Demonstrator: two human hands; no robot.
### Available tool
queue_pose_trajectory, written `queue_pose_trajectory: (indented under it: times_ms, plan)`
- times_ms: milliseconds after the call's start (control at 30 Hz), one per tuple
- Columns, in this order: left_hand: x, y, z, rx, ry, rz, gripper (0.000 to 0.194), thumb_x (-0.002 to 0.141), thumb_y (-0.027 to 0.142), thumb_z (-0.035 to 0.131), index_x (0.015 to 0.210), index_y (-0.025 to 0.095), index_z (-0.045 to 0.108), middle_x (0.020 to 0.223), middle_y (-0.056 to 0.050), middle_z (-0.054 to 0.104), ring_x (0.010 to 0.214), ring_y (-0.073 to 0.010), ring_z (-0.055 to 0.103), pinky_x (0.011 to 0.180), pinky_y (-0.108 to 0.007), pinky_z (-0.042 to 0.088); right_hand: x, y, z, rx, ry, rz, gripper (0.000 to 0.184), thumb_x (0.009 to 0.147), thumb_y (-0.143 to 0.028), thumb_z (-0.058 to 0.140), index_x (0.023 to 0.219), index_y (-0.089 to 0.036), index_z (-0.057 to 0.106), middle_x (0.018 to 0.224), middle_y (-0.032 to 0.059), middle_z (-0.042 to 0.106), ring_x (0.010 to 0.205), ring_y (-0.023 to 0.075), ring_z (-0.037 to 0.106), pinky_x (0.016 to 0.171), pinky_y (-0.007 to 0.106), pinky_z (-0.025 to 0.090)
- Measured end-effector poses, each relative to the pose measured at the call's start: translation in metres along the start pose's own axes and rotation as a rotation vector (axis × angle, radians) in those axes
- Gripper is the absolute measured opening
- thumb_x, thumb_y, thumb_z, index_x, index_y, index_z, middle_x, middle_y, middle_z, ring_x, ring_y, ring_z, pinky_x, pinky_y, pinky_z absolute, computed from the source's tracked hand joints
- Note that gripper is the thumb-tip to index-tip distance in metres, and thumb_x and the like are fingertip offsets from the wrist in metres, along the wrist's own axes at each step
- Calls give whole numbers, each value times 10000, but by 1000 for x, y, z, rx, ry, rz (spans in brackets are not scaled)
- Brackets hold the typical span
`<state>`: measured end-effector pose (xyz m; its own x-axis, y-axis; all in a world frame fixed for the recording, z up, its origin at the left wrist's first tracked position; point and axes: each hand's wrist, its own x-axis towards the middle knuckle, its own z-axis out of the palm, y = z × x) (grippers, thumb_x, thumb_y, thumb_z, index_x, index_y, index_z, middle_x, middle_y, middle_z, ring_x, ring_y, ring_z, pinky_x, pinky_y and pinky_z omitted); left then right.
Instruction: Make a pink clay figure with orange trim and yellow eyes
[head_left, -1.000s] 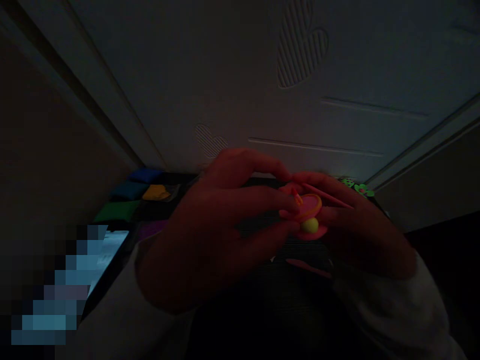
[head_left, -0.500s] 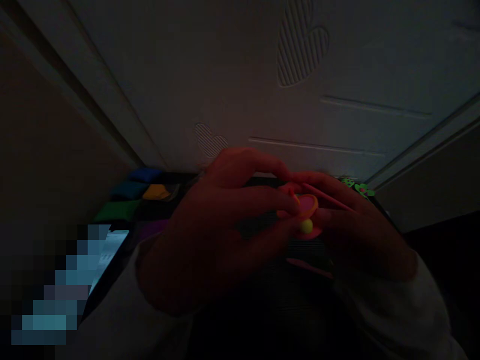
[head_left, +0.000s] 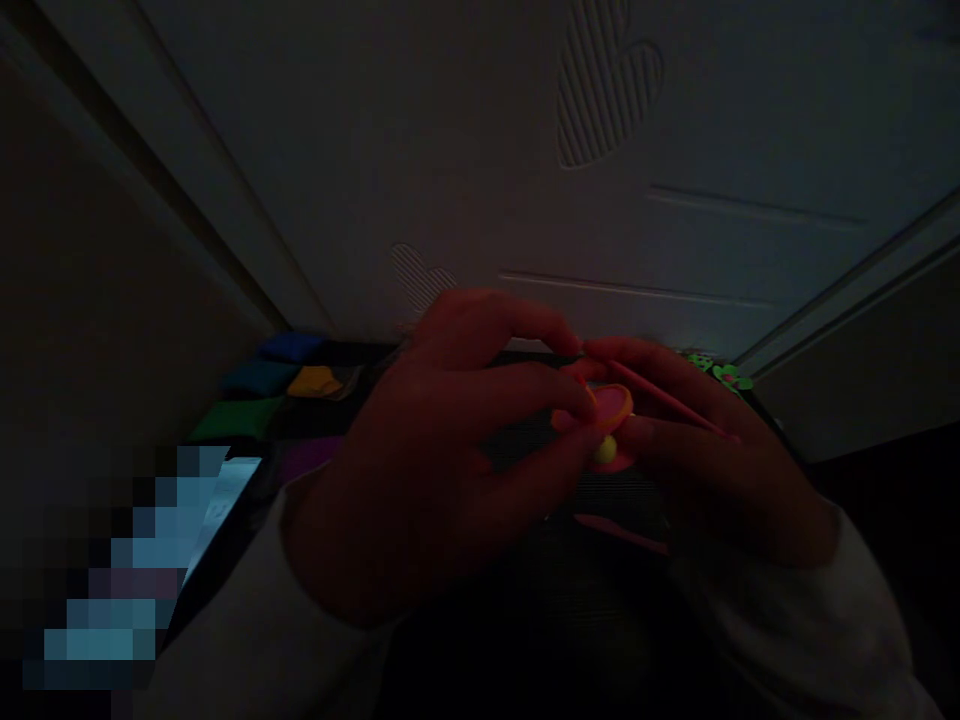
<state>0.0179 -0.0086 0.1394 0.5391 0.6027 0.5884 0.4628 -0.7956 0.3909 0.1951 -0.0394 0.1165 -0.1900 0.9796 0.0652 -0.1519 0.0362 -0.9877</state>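
Note:
In dim light both hands meet on a small pink clay piece point(head_left: 613, 405) with an orange rim. A yellow clay ball point(head_left: 606, 450) sits just below the rim, above a pink lower part. My left hand point(head_left: 465, 430) is closed, thumb and forefinger pinching the piece from the left. From the right, my right hand point(head_left: 705, 450) grips it with the thumb in front, fingertips partly hidden behind. A thin pink stick point(head_left: 671, 400) also lies in my right hand, between thumb and forefinger. Below the hands, a pink flat tool point(head_left: 621, 533) rests on the dark tabletop point(head_left: 555, 570).
At the left lie blue point(head_left: 291, 347), green point(head_left: 236, 418), orange point(head_left: 315, 382) and purple packets point(head_left: 311, 457). A lit, partly blurred screen point(head_left: 225, 495) stands nearer. Green flower shapes point(head_left: 731, 377) sit back right. A white panel with hearts point(head_left: 450, 150) rises behind.
The hands stay close together on the clay piece, which has shifted slightly left. The pink stick now shows more of its length across my right hand.

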Motion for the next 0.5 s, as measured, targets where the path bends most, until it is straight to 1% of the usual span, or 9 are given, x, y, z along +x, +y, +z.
queue_pose_trajectory:
  times_ms: [167,333,500]
  plan:
    - [1,-1,1,11,11,30,82,714,307,560,766,279,616,1010,23,531,961,-153,479,866,-280,396,-3,-4,3,-18,21,39,386,713,-184,588,1059,-320,481,1122,-11,536,789,124,599,700,273,500]
    - [1,-2,1,26,-19,35,96,732,278,541,793,272,615,1037,22,522,1000,-156,459,887,-290,381,-4,-4,6,-48,65,10,399,706,-190,596,1062,-319,472,1133,-14,528,832,130,592,729,275,493]
    - [0,-3,1,35,-10,24,121,743,276,518,831,289,600,1057,32,520,1014,-170,457,873,-301,392,-4,-4,8,-87,75,2,407,702,-208,602,1070,-312,462,1137,-4,522,879,147,582,740,282,494]
